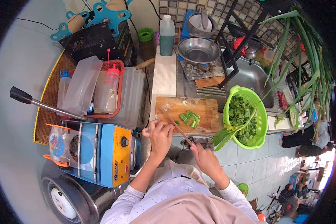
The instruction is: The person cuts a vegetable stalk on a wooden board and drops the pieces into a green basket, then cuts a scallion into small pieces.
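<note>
- From my seat I see the right hand (207, 158) low and just right of centre, closed tight around the handle of a knife (177, 128).
- The knife's thin blade slants up and to the left, and its tip reaches the near edge of the wooden cutting board (173, 108).
- The left hand (160, 136) sits just left of the blade at the board's near left corner. Its fingers are curled in and bunched, and I cannot tell whether anything is pinched in them.
- A small heap of chopped greens (190, 118) lies on the board right of its middle, apart from both hands.
- A bright green colander (263, 119) touches the board's right end. It holds cut leafy greens (240, 115), and one long leaf (222, 136) hangs over its lower left rim.
- Long green onion stalks (306, 74) arch down the right side of the frame.
- At lower left, beside the left forearm, stands a blue and orange cup sealer (115, 156) with its lever pointing to the upper left.
- Above the cup sealer is a red basket (119, 80) with squeeze bottles and clear tubs in it.
- Above the board, at upper centre, sits a steel bowl (198, 50), with the sink (250, 76) to its right.
</note>
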The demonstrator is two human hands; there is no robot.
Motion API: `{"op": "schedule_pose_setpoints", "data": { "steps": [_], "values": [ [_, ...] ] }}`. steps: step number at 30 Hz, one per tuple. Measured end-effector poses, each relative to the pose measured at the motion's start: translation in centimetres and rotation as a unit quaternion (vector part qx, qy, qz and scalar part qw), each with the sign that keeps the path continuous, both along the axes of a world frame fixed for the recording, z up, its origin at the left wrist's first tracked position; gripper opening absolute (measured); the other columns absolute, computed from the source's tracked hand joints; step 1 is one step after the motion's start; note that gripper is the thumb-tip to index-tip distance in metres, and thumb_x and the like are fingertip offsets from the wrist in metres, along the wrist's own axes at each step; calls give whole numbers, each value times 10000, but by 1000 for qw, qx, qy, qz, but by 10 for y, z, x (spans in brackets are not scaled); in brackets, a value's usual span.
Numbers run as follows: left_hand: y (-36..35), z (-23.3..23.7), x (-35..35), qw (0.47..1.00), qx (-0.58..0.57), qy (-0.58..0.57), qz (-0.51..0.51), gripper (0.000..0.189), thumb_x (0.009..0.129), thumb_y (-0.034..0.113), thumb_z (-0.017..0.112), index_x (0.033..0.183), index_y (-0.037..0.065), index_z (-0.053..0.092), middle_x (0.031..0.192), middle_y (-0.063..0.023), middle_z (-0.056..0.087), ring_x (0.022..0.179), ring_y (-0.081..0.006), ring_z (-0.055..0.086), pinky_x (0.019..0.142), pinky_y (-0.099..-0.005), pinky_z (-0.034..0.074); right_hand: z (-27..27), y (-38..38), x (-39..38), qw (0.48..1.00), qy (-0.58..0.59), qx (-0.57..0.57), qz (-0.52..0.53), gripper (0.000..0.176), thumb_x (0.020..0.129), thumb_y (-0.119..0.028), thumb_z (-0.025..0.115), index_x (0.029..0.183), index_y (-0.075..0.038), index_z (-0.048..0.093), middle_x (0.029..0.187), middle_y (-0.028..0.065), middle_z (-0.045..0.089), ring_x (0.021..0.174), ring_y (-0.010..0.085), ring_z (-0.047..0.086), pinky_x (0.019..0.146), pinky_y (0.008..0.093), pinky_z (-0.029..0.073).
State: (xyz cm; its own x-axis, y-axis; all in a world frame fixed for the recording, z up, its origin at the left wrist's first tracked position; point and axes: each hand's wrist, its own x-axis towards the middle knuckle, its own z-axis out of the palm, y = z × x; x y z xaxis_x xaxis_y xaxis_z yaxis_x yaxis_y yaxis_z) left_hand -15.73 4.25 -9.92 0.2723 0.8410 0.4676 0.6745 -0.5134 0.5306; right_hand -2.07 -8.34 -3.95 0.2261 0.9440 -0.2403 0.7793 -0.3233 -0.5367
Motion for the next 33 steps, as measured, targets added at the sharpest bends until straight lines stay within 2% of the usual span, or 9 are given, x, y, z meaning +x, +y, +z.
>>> {"op": "schedule_pose_setpoints", "data": {
  "steps": [5,9,11,14,18,20,23,26,33],
  "values": [
    [-1,-2,-2,999,26,12,-18,80,734,188,742,801,148,726,810,16,599,941,-217,501,794,-439,239,-10,34,-10,997,-39,68,-5,395,995,-357,389,897,-4,537,600,251,592,565,447,602,492,532,479],
    [-6,3,-10,999,26,14,-31,129,748,171,723,877,160,729,841,7,573,944,-215,490,794,-443,235,-10,34,-6,999,-33,41,-7,403,998,-358,382,893,-3,542,616,252,594,591,439,606,502,511,480],
    [-9,4,-17,996,25,79,-41,192,798,195,670,987,191,704,852,8,529,950,-205,483,791,-448,242,-18,26,4,995,32,92,4,417,999,-363,378,888,3,544,652,254,597,636,435,608,530,502,473],
    [-9,1,-24,993,20,107,-52,226,808,193,668,1032,187,699,866,4,530,948,-202,483,797,-448,240,-13,13,13,996,46,69,-25,419,999,-367,379,928,7,555,683,253,598,679,441,602,561,505,463],
    [-5,-4,-16,998,8,46,-37,225,798,201,683,1022,181,698,857,3,561,943,-199,493,806,-454,238,-18,4,21,993,12,110,-42,409,998,-366,384,975,1,564,692,249,598,686,448,597,571,525,452],
    [-2,-1,-11,1000,6,-1,-24,147,768,200,717,908,156,726,788,17,612,932,-204,507,808,-441,223,-2,1,17,992,40,106,-63,397,996,-372,388,1005,-14,560,699,247,602,697,452,598,582,519,460],
    [0,1,-7,1000,5,-8,-13,113,742,221,743,826,147,725,782,23,637,938,-201,516,805,-441,224,-2,-5,14,993,81,64,-63,392,994,-375,388,995,-16,545,715,252,609,709,458,598,596,520,468],
    [0,3,-5,1000,-1,-5,-8,110,728,235,755,786,147,724,801,26,638,947,-195,517,805,-444,224,2,-8,12,998,56,17,-36,393,993,-385,384,990,-23,536,722,258,613,708,463,598,600,525,473],
    [-1,3,-5,1000,9,6,-8,92,728,219,751,794,161,723,815,39,636,960,-196,513,813,-445,227,6,-11,10,1000,23,10,-2,394,994,-380,381,961,-17,532,692,264,608,650,465,594,560,542,468]
  ]
}}
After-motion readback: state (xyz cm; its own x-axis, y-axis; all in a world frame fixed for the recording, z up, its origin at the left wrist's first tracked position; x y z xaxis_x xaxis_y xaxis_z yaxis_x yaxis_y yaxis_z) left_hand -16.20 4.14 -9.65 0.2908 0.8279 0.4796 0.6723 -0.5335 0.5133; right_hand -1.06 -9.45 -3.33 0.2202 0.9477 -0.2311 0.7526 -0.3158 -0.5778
